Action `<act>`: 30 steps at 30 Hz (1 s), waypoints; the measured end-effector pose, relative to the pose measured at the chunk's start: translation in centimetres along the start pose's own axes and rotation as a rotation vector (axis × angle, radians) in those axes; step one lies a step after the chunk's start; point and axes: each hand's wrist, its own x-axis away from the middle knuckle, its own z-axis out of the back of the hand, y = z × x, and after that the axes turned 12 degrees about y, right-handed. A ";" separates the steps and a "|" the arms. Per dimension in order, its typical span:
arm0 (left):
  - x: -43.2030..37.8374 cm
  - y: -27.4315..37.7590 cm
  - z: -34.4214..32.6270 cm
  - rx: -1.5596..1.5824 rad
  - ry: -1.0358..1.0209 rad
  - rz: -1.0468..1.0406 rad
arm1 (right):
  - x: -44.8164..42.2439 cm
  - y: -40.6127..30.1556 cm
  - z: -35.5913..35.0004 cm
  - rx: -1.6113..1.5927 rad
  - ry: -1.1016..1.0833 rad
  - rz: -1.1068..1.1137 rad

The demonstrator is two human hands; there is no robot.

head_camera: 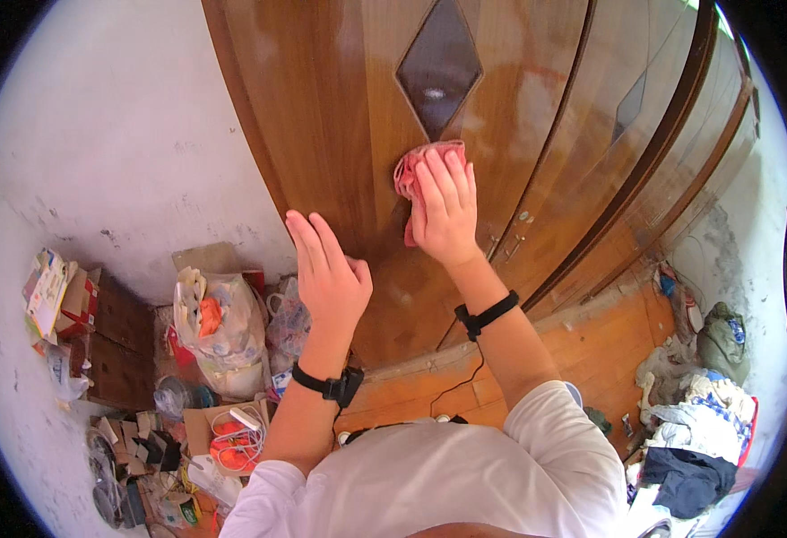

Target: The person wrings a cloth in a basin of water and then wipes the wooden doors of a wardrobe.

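Observation:
A pink cloth [405, 173] is bunched under my right hand [448, 218], which presses it against a glossy brown wooden door panel [326, 94]. The cloth lies just below a dark diamond-shaped inset [439, 70] in that panel. My left hand [329, 279] is empty, its fingers extended and its thumb bent, by the panel's left edge; whether the fingertips touch the wood is hard to tell. Black straps with small dark devices circle both wrists. To the right of the cloth, a small metal handle and lock [516, 245] sit beside the seam of the doors.
Left of me, a stuffed plastic bag [229, 329], brown cardboard boxes [121, 360] and an open carton [198, 430] with a white power strip and cable crowd the floor. A clothes pile [703, 417] lies at right. A thin black cable [457, 387] hangs near my right arm.

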 end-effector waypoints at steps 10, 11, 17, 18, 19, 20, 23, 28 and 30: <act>0.5 -3.2 1.6 0.350 -0.032 0.124 | -16.2 2.2 -1.1 0.187 0.294 -0.077; 0.6 -3.7 1.9 0.488 -0.062 0.194 | -15.4 1.5 -1.7 0.182 0.279 -0.082; 2.9 -6.8 3.1 0.528 -0.067 0.234 | -1.2 -5.8 -5.0 -0.025 0.215 -0.141; 3.4 -7.3 3.3 0.551 -0.063 0.269 | 2.1 -7.5 -5.1 -0.061 0.160 -0.140; 3.7 -7.6 3.4 0.544 -0.076 0.273 | 5.0 -9.0 -5.0 -0.063 0.051 -0.167; 4.0 -7.8 3.5 0.578 -0.082 0.305 | 7.7 -10.3 -5.1 -0.070 -0.007 -0.138; 4.7 -7.9 4.4 0.583 -0.133 0.350 | 14.8 -13.6 -5.2 -0.072 -0.075 -0.040; 5.4 -7.4 4.7 0.548 -0.195 0.440 | 17.0 -14.4 -4.1 -0.111 -0.260 -0.001; 6.0 -7.1 5.1 0.542 -0.211 0.419 | 15.5 -13.6 -2.6 -0.090 -0.294 0.046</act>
